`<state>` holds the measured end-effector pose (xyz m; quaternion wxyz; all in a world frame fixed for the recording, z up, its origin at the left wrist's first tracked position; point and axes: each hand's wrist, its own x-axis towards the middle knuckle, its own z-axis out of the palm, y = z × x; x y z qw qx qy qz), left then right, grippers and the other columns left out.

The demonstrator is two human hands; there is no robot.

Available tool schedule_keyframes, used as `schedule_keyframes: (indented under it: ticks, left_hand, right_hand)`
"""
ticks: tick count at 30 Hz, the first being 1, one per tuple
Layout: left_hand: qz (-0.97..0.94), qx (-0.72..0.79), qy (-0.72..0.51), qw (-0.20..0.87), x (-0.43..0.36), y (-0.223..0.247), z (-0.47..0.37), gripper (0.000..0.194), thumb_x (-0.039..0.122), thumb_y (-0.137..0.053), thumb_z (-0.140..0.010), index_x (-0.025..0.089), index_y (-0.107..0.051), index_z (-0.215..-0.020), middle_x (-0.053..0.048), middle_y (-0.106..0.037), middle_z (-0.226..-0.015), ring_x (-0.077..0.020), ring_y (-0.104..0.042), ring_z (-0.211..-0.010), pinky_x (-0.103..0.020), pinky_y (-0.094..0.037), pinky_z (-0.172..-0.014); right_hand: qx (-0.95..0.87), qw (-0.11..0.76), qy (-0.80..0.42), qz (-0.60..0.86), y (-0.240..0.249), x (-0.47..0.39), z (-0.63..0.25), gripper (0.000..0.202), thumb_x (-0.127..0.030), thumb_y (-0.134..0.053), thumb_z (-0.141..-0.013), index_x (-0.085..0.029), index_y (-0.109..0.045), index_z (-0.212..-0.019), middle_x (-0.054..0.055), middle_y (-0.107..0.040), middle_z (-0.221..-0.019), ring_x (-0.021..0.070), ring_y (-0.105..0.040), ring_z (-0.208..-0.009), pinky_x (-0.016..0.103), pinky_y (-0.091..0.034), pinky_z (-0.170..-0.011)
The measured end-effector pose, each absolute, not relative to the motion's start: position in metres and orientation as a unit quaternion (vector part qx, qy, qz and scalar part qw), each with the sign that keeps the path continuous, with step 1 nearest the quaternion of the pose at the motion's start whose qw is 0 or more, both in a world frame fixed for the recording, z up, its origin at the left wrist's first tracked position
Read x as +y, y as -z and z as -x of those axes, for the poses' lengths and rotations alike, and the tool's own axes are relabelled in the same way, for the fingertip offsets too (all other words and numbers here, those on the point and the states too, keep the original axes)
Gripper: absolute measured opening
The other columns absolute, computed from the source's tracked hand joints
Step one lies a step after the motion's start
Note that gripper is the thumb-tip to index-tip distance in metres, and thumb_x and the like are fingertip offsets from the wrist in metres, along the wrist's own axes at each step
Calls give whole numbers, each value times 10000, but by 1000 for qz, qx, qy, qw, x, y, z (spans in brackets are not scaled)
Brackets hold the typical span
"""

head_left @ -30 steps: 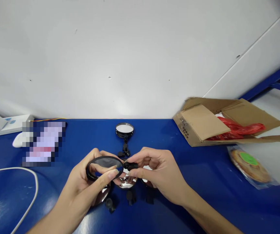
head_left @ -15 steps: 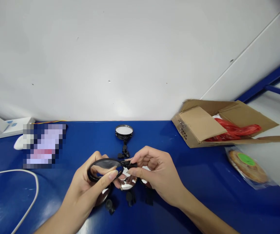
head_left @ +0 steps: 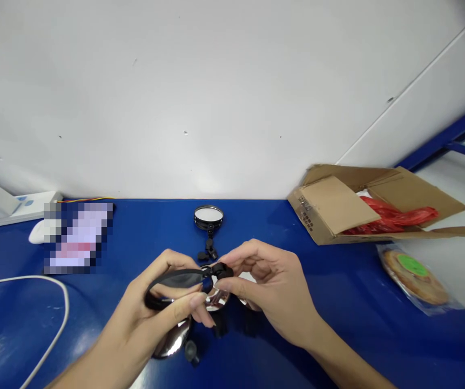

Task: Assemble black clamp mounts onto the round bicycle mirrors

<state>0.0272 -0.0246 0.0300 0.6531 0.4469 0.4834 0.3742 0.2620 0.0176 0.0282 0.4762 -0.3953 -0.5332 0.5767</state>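
Observation:
Between my hands is a round black-rimmed mirror (head_left: 175,281), tilted and raised over the table. My left hand (head_left: 163,305) is closed on its rim, the thumb across the near edge. My right hand (head_left: 268,286) pinches the black jointed mount (head_left: 221,270) at the mirror's right end. Below them lie more round mirrors: one at the left (head_left: 172,339), a middle one (head_left: 218,300) and one partly covered by my right hand (head_left: 249,303). Farther back, another round mirror (head_left: 208,216) rests with its black jointed clamp (head_left: 208,247) toward me.
At the right stands an open cardboard box (head_left: 329,208) holding a red plastic bag (head_left: 394,214). A wrapped round flat item with a green label (head_left: 414,270) lies beside it. Leftward are a blurred phone (head_left: 81,235), a white cable (head_left: 65,305) and a white power strip (head_left: 33,205). A white wall rises behind.
The held mirror has turned so it shows more edge-on. My right fingers have shifted closer in around its mount. The whole view has moved slightly.

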Motion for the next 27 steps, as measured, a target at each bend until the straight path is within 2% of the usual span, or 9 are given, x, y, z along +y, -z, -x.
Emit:
schedule_keyframes:
  ticks: [4,7,9,12,15,20,23,25,27]
  left_hand:
    - [-463,492,-357,645,-24,-30,-24,564,584,-922,-915,373,-769,-1415,-47,-866,-861,-218,-654,-529,-294,-427,-444]
    - [-471,488,-328,658,-24,-31,-22,563,607,-858,-988,372,-730,-1484,-44,-868,-850,-203,-653,-562,-286,-470,-498]
    - [-492,468,-307,667,-24,-30,-19,627,606,-816,-1035,379,-643,-1594,-42,-881,-852,-205,-686,-606,-282,-524,-569]
    - [-518,441,-281,677,-21,-27,-15,693,581,-766,-1086,380,-535,-1707,-47,-902,-864,-278,-823,-846,-329,-630,-781]
    - [-518,438,-266,685,-19,-25,-13,730,569,-750,-1099,351,-505,-1751,-50,-901,-822,-343,-850,-1136,-380,-657,-930]
    - [-508,431,-257,700,-18,-27,-16,819,509,-775,-1099,289,-433,-1810,-26,-886,-745,-318,-884,-941,-481,-641,-1104]
    - [-506,428,-252,705,-17,-28,-17,800,518,-748,-1117,263,-433,-1807,-53,-906,-778,-338,-888,-1071,-539,-587,-1206]
    - [-502,425,-258,707,-16,-28,-17,798,533,-747,-1117,266,-428,-1797,-54,-908,-775,-335,-884,-1130,-535,-578,-1219]
    - [-488,428,-271,711,-16,-29,-18,783,547,-769,-1102,272,-456,-1764,-38,-893,-729,-317,-904,-1021,-498,-620,-1155]
  right_hand:
    - [-566,484,-550,377,-23,19,-265,205,-292,-1067,-829,-282,-946,-994,8,-811,-832,124,-696,-608,241,-545,-508]
    - [-614,474,-514,367,-22,21,-270,187,-270,-1032,-887,-320,-960,-1053,16,-832,-894,121,-708,-638,225,-514,-489]
    - [-652,463,-485,354,-23,23,-275,197,-249,-1015,-915,-332,-962,-1085,13,-847,-916,119,-719,-658,227,-553,-542]
    - [-704,443,-448,330,-26,26,-282,197,-241,-989,-948,-327,-961,-1123,22,-874,-950,140,-765,-725,254,-632,-678]
    - [-725,419,-447,314,-28,29,-287,156,-268,-967,-975,-314,-959,-1124,35,-888,-977,173,-812,-797,284,-664,-755]
    - [-734,395,-458,311,-29,28,-288,118,-349,-967,-976,-304,-958,-1085,33,-886,-970,181,-825,-815,287,-665,-777]
    - [-735,397,-453,312,-29,27,-285,111,-343,-956,-988,-298,-955,-1089,33,-885,-976,180,-825,-828,280,-661,-779]
    - [-738,398,-445,314,-28,26,-283,130,-334,-953,-991,-296,-949,-1115,33,-882,-985,184,-826,-836,284,-659,-778]
    - [-745,397,-429,321,-28,26,-281,150,-336,-940,-1003,-287,-937,-1144,37,-873,-999,187,-820,-842,289,-655,-774]
